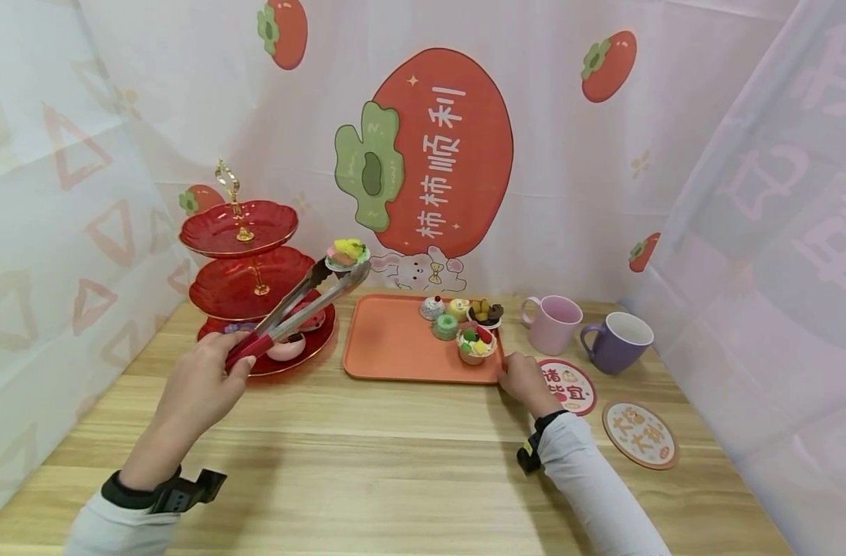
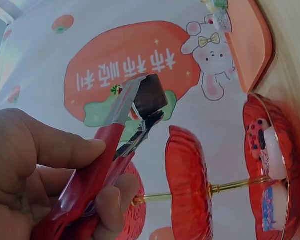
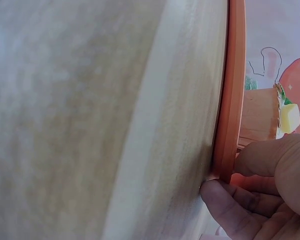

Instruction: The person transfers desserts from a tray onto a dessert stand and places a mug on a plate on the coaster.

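My left hand (image 1: 204, 380) grips the red handles of metal tongs (image 1: 259, 340). Between the tong tips, raised beside the red three-tier stand (image 1: 256, 289), is a small tart (image 1: 347, 253) with a yellow topping. In the left wrist view the left hand (image 2: 55, 175) wraps the handles (image 2: 85, 185), and a dark tong tip hides most of the tart. My right hand (image 1: 525, 380) pinches the near right corner of the orange tray (image 1: 395, 340); in the right wrist view its thumb and fingers (image 3: 225, 205) hold the tray rim (image 3: 232, 100). Several toy desserts, including a fruit tart (image 1: 475, 345), lie on the tray's right half.
A pink mug (image 1: 555, 324) and a purple mug (image 1: 617, 344) stand right of the tray. Two round coasters, one red-rimmed (image 1: 581, 386) and one brown-rimmed (image 1: 641, 435), lie in front of them. The stand's bottom plate (image 1: 312, 351) bears several toy sweets. A printed cloth (image 1: 548, 154) hangs behind.
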A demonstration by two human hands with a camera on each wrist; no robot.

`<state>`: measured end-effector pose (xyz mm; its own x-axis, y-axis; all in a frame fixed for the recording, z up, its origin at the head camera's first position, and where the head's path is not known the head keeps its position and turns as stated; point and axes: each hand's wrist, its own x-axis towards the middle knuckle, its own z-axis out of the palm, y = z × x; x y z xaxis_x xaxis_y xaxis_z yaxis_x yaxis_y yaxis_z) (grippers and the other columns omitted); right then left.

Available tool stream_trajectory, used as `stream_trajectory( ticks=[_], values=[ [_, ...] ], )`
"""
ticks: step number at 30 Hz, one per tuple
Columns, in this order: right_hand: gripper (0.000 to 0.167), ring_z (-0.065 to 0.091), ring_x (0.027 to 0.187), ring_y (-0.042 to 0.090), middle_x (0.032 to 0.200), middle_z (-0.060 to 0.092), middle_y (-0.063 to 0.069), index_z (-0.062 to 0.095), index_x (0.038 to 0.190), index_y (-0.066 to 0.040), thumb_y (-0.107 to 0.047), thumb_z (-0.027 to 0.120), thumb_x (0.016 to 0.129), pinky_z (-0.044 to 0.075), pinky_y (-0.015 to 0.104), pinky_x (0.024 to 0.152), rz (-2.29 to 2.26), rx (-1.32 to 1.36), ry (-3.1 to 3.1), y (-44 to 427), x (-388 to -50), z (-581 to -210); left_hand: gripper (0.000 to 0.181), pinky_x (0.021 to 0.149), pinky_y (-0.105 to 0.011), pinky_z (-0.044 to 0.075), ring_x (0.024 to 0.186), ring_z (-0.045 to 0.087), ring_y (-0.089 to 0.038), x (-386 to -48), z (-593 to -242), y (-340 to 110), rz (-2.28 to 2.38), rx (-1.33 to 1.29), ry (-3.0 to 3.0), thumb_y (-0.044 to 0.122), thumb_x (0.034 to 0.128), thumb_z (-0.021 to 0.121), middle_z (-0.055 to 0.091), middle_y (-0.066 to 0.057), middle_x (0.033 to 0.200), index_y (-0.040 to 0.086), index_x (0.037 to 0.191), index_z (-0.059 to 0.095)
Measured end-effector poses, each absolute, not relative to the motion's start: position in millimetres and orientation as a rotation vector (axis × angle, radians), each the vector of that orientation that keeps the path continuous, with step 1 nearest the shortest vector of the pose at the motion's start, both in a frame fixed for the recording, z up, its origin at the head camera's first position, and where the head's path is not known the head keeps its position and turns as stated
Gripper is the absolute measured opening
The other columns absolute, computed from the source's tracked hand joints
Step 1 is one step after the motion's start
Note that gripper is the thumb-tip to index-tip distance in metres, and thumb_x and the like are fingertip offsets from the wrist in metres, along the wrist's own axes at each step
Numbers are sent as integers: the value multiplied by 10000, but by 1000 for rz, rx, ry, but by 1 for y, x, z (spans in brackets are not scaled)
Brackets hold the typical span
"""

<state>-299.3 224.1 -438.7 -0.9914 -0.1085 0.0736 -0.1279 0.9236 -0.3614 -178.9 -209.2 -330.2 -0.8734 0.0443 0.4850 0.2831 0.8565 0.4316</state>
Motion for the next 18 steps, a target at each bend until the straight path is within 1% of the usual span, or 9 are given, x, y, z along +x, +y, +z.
stream_trajectory(
  ticks=[2, 6, 9, 12, 15, 18],
  values=[
    [280, 359, 465, 145, 518, 337, -6, 501, 586, -60, -51, 601, 848, 273, 269, 463, 579, 191, -3025, 224, -299, -439, 360, 523, -425, 441, 673, 516, -340, -179, -328, -212, -688, -226, -2558, 5, 789, 660, 557, -292, 950, -140, 1106, 571],
    [279, 375, 476, 152, 523, 353, 0, 492, 580, -65, -42, 607, 833, 281, 271, 468, 577, 191, -3016, 225, -298, -438, 349, 595, -531, 442, 761, 532, -417, -179, -325, -219, -671, -191, -2549, 11, 796, 647, 554, -310, 966, -151, 1094, 565],
    [281, 377, 484, 158, 526, 362, 4, 488, 576, -67, -41, 612, 828, 282, 275, 473, 573, 187, -3011, 225, -298, -439, 335, 595, -544, 433, 760, 532, -431, -181, -324, -223, -659, -166, -2544, 9, 798, 638, 554, -312, 937, -154, 1082, 565],
    [281, 379, 484, 161, 527, 368, 8, 489, 576, -63, -43, 613, 828, 285, 278, 471, 574, 191, -3007, 225, -298, -439, 317, 572, -517, 426, 724, 530, -420, -182, -325, -227, -646, -155, -2533, -1, 791, 638, 556, -304, 891, -154, 1060, 572],
    [285, 375, 479, 158, 524, 361, 7, 484, 576, -64, -43, 612, 830, 283, 277, 470, 585, 186, -3014, 224, -298, -438, 298, 518, -433, 400, 673, 508, -376, -183, -326, -231, -642, -144, -2531, -4, 789, 630, 551, -276, 852, -150, 1043, 574],
    [291, 372, 476, 156, 523, 355, 6, 477, 574, -68, -44, 610, 831, 281, 275, 470, 587, 190, -3015, 225, -298, -439, 288, 504, -377, 352, 655, 489, -349, -184, -328, -234, -628, -141, -2523, -6, 786, 620, 550, -258, 823, -151, 1030, 575]
  ],
)
